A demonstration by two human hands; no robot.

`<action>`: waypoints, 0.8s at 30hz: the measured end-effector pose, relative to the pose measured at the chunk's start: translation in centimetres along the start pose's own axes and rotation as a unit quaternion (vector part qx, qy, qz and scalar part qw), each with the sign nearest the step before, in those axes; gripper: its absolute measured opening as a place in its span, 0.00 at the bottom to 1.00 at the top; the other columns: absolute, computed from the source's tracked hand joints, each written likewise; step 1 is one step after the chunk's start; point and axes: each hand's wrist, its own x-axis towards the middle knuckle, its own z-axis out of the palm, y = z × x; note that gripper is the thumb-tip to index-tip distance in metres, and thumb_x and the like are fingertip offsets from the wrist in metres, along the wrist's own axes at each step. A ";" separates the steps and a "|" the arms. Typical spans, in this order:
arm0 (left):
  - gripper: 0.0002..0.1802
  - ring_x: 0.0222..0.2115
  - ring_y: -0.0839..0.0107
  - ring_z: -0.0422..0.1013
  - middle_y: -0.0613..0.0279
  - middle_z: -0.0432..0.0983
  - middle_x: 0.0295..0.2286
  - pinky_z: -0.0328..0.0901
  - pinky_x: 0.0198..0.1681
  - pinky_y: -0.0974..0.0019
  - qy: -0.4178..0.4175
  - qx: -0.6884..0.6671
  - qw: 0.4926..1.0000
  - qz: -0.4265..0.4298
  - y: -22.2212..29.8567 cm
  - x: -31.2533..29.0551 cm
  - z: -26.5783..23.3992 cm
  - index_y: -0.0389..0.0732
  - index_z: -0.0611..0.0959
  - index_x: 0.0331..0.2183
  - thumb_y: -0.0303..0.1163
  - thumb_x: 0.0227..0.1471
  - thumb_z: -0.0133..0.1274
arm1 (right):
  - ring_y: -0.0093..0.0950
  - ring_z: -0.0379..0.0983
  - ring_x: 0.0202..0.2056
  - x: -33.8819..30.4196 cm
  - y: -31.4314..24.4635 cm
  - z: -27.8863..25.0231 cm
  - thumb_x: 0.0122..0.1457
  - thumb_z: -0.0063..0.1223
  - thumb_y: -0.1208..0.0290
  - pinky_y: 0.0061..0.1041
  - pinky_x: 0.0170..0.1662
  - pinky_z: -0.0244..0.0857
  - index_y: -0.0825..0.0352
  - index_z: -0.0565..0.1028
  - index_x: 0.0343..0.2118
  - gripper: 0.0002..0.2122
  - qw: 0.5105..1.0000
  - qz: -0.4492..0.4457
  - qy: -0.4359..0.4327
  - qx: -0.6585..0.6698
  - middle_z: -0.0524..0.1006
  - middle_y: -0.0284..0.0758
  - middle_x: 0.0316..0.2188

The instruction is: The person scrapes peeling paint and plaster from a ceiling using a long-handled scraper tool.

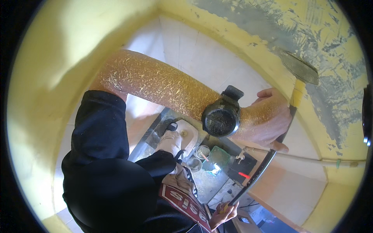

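My left hand grips a long-handled scraper just below its yellow neck. The flat metal blade lies against the yellow wall, at the edge of a grey scraped patch. My left forearm is covered in yellow flakes and wears a black wristwatch. Low in the picture my right hand is closed round the bottom end of the black handle.
Far below are a green tub, two small white cups and a red-tipped tool on a dusty surface. A pale pipe runs along the wall. Another yellow wall stands close on my left.
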 end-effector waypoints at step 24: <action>0.20 0.09 0.75 0.64 0.68 0.64 0.17 0.60 0.12 0.73 0.292 -0.857 0.409 -0.112 5.7 3.7 3.8 0.43 0.64 0.39 0.51 0.70 0.30 | 0.15 0.60 0.16 -2.6 -0.3 4.9 0.66 0.53 0.64 0.17 0.16 0.49 0.70 0.73 0.26 0.15 0.999 0.035 -0.022 -0.005 0.67 0.27 0.16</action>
